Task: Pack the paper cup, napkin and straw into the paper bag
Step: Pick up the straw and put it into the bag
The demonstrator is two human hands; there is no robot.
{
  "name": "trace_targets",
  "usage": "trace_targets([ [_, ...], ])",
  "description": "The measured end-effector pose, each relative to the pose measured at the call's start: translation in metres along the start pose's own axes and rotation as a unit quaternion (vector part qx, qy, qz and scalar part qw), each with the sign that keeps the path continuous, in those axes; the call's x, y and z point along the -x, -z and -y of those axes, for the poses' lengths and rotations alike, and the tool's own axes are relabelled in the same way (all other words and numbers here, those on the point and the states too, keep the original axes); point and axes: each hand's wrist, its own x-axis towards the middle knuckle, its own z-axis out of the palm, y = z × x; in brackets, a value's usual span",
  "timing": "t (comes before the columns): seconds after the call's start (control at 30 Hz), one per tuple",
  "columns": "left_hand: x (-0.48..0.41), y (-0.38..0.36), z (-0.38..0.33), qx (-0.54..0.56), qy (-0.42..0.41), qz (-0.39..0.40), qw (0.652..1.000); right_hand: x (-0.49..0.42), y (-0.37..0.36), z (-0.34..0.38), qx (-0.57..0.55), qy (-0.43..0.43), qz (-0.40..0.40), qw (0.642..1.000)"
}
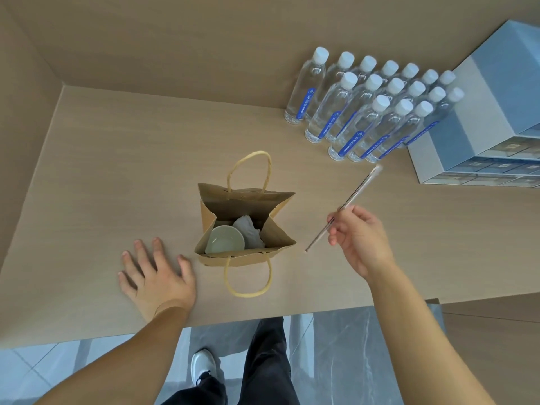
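A brown paper bag (222, 206) with twisted paper handles stands open in the middle of the wooden table. Inside it sit a pale paper cup (224, 239), seen from above, and a crumpled white napkin (248, 232) to the cup's right. My right hand (358, 238) is raised to the right of the bag and pinches a wrapped straw (355, 192), which slants from lower left to upper right. My left hand (156, 273) lies flat on the table just left of the bag, fingers spread, holding nothing.
Several clear water bottles (365, 109) with white caps stand in rows at the back right. Grey-blue boxes (482, 127) are stacked at the far right. The table's front edge (263, 317) runs just below the bag; my legs and shoe show beneath.
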Motion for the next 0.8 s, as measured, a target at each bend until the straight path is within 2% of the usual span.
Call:
trace_targets([
  [0.07, 0.000, 0.000, 0.000, 0.000, -0.001, 0.007, 1.000, 0.028, -0.021, 0.030, -0.026, 0.085, 0.063, 0.994],
  [0.13, 0.000, 0.001, 0.000, -0.001, -0.001, 0.009, 1.000, 0.053, -0.041, 0.055, -0.004, 0.174, 0.104, 0.979],
  [0.2, -0.001, 0.001, 0.001, 0.002, -0.001, 0.013, 1.000, 0.072, -0.057, 0.070, 0.028, 0.248, 0.125, 0.960],
  [0.3, -0.001, 0.000, 0.001, -0.003, -0.002, 0.015, 1.000, 0.085, -0.075, 0.074, 0.085, 0.310, 0.124, 0.939],
  [0.53, -0.003, -0.003, 0.003, -0.014, 0.000, 0.013, 1.000, 0.083, -0.089, 0.050, 0.310, 0.317, 0.074, 0.893],
  [0.8, -0.002, -0.002, 0.001, -0.011, 0.000, 0.013, 1.000, 0.083, -0.094, 0.041, 0.379, 0.344, 0.073, 0.856],
])
